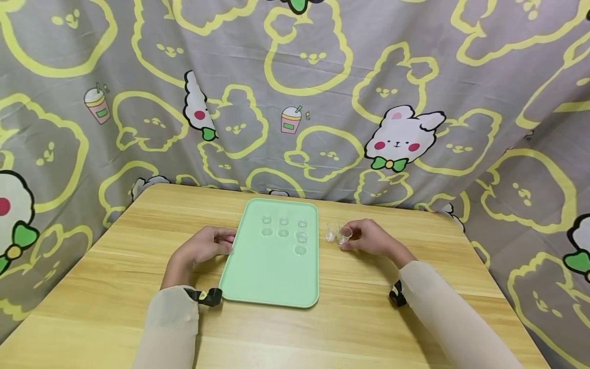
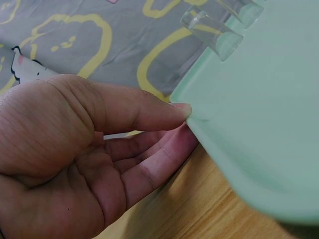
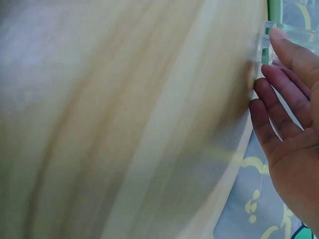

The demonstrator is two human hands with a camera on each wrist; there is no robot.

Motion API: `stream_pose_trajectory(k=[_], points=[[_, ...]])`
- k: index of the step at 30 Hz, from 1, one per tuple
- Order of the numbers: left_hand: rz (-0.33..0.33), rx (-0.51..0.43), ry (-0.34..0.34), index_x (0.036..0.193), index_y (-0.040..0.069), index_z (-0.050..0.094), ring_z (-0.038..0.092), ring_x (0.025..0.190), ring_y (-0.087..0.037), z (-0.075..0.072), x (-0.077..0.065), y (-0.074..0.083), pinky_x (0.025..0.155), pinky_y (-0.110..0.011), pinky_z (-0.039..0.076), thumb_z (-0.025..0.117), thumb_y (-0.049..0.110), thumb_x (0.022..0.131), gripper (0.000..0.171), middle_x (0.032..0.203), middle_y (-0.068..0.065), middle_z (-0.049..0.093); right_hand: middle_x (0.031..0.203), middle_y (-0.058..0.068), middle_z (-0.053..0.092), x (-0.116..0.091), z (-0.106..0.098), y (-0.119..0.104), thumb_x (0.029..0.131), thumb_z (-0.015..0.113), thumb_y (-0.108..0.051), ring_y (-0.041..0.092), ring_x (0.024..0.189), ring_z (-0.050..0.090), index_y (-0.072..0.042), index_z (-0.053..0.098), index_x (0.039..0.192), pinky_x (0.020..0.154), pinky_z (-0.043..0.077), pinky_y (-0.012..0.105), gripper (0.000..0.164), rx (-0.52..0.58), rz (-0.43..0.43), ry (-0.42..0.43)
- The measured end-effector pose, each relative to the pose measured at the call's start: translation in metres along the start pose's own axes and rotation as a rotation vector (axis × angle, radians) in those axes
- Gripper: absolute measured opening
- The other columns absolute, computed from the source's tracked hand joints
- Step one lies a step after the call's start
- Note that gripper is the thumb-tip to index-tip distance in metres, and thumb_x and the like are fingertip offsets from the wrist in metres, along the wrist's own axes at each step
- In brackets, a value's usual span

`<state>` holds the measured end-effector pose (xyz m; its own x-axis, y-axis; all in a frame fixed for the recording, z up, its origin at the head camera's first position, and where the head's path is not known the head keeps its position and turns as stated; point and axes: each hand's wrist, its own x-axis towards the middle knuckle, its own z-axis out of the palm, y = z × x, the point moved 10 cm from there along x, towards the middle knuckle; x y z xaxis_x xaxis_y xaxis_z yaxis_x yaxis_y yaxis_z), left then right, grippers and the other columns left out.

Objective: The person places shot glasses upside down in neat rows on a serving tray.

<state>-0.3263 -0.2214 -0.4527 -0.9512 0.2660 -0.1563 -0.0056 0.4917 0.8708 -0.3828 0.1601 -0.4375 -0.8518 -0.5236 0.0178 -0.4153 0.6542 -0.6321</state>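
A light green tray (image 1: pixel 265 271) lies on the wooden table. My left hand (image 1: pixel 205 246) grips its left rim, thumb on top and fingers underneath, as the left wrist view shows. On the tray's far half stand several small clear shot glasses (image 2: pixel 212 35). To the right of the tray, my right hand (image 1: pixel 371 238) pinches another clear shot glass (image 1: pixel 344 235) between thumb and fingers. Just left of it is a second clear shot glass (image 1: pixel 332 231), close against the first; whether they touch I cannot tell. The right wrist view shows the glass only partly, at the frame's edge.
The wooden table (image 1: pixel 369 318) extends around the tray on both sides and in front. A grey curtain (image 1: pixel 322 154) with yellow cartoon outlines hangs along the table's far edge and sides. Black straps with small cameras sit on both wrists.
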Motion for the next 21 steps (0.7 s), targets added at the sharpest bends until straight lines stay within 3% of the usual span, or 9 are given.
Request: stream_pose_trajectory(k=[13,21], points=[[-0.017,0.005,0.004,0.141,-0.01,0.055,0.059,0.106,-0.025,0.0,0.002,-0.005,0.086,-0.028,0.051,0.069,0.0,0.094,0.05,0.121,-0.017,0.065,0.104,0.004,0.072,-0.006,-0.021,0.004,0.086,0.085,-0.016,0.019,0.097,0.069,-0.006,0.074,0.113,0.087,0.056,0.038,0.031,0.033,0.041,0.071],[0.012,0.0,0.004,0.14,-0.011,0.055,0.059,0.104,-0.025,0.0,0.003,-0.003,0.085,-0.029,0.05,0.069,-0.001,0.093,0.05,0.118,-0.018,0.066,0.103,0.007,0.073,-0.002,-0.045,-0.02,0.088,0.083,-0.011,0.02,0.093,0.071,-0.005,0.074,0.11,0.08,0.058,0.033,0.025,0.025,-0.039,0.125]])
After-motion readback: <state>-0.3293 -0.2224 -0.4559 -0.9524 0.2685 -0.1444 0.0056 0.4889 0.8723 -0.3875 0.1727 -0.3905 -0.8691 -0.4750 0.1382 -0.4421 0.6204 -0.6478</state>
